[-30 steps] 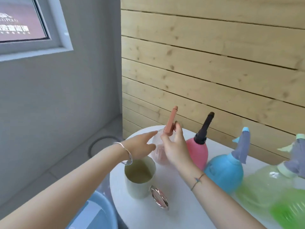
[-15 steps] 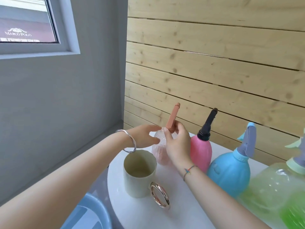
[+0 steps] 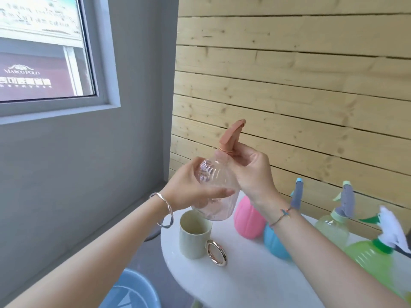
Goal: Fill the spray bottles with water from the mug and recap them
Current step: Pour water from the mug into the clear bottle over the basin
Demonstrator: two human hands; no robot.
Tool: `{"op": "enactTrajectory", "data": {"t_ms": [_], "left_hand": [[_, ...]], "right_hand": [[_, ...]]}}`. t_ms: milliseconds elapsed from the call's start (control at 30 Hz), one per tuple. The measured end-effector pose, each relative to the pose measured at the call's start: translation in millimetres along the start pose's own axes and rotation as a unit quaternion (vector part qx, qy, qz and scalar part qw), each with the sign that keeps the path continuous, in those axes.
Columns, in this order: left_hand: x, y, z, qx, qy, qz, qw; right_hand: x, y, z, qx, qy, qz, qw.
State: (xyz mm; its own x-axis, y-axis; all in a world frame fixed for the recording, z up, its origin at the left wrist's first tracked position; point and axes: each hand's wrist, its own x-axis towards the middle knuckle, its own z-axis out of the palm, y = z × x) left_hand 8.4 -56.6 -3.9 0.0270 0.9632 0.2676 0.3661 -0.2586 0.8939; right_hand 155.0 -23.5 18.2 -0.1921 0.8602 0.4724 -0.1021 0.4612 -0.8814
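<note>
Unscrewing risks a slip above the pale green mug [image 3: 195, 237].
Left hand [image 3: 193, 189] cups the clear pink ribbed bottle [image 3: 214, 192], airborne at 12 o'clock of the mug; right hand [image 3: 251, 168] fingers [image 3: 241, 150] pinch its terracotta spray cap [image 3: 231, 135]; jerky twisting could drop it.

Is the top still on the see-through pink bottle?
Yes, on. The orange spray top sits on the clear pink bottle neck, right hand pinching its collar. Whether it's loosened, cannot tell.

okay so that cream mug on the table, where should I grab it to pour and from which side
Take the mug by its gold ring handle, which sticks out toward you at its front right. Coming in from the right suits it, but the right hand is on the pink bottle's cap, so free it first.
</note>
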Motion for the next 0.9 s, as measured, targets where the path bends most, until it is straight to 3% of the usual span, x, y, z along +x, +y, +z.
{"op": "enactTrajectory", "data": {"t_ms": [67, 167, 300, 400, 467, 600, 700, 767, 833, 900], "left_hand": [[-15, 7, -9, -0.064, -0.098, -0.010, 0.993], [-35, 11, -15, -0.211, -0.235, -0.067, 0.946], [-56, 26, 2, -0.162, -0.169, -0.101, 0.967], [-66, 41, 14, -0.170, -0.113, -0.057, 0.977], [-68, 46, 17, -0.199, -0.118, -0.064, 0.971], [-75, 53, 19, -0.320, -0.190, -0.140, 0.918], [-79, 62, 31, -0.223, -0.143, -0.118, 0.957], [-82, 66, 37, -0.178, -0.099, -0.060, 0.977], [-82, 68, 38, -0.176, -0.102, -0.057, 0.978], [-85, 69, 37, -0.231, -0.159, -0.106, 0.954]], "right_hand": [[-10, -18, -9, 0.057, -0.066, 0.052, 0.995], [-29, -39, -18, 0.133, -0.119, 0.093, 0.980], [-47, -51, -16, 0.142, -0.030, 0.048, 0.988], [-53, -61, -19, 0.143, 0.022, 0.040, 0.989], [-56, -70, -26, 0.151, -0.001, 0.050, 0.987], [-64, -84, -37, 0.200, -0.058, 0.072, 0.975], [-70, -84, -38, 0.166, 0.010, 0.058, 0.984], [-73, -87, -40, 0.151, 0.046, 0.048, 0.986], [-74, -91, -44, 0.148, 0.038, 0.046, 0.987], [-78, -95, -48, 0.161, -0.005, 0.055, 0.985]]}}
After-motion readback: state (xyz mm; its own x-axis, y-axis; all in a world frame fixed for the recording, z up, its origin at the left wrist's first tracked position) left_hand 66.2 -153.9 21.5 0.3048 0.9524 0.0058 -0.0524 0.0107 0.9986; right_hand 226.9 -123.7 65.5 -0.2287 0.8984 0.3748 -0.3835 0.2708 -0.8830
